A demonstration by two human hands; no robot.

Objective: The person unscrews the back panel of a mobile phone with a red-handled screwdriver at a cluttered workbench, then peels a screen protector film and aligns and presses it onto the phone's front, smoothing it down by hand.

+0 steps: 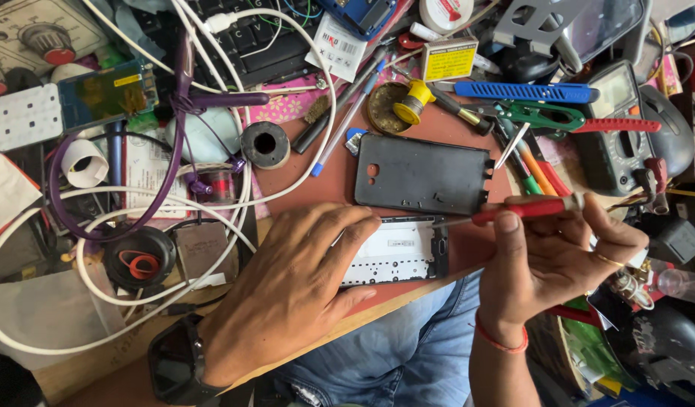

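1. The left hand (291,283) lies flat, fingers spread, palm down over the opened white-backed phone body with its dark frame (396,252). It looks placed there to pin the phone against the counter so it will not slide under the tool.

2. That phone sits at the near edge of the reddish-brown wooden counter (317,169), right in front of the person, with their blue jeans showing just below the edge. The hand hides its left part.

3. The right hand (551,252) pinches a slim red-handled screwdriver (524,209), thumb on top and fingers curled beneath. The shaft runs nearly level, its thin metal tip reaching the phone's upper right corner. A low grip like this seems meant for fine control at a small fastener; the tip's exact contact is too small to tell.

4. The flat black plastic phone back cover (423,175) lies just beyond the phone, close by but apart from it, seemingly set aside within reach.

5. Further right, a blue-handled tool (524,92), green-handled pliers (543,114) and a dark multimeter (615,124) crowd the counter, tools kept near the working hand.

6. To the left, looped white cables (136,203) and a black tape roll (265,143) lie well apart from the phone.
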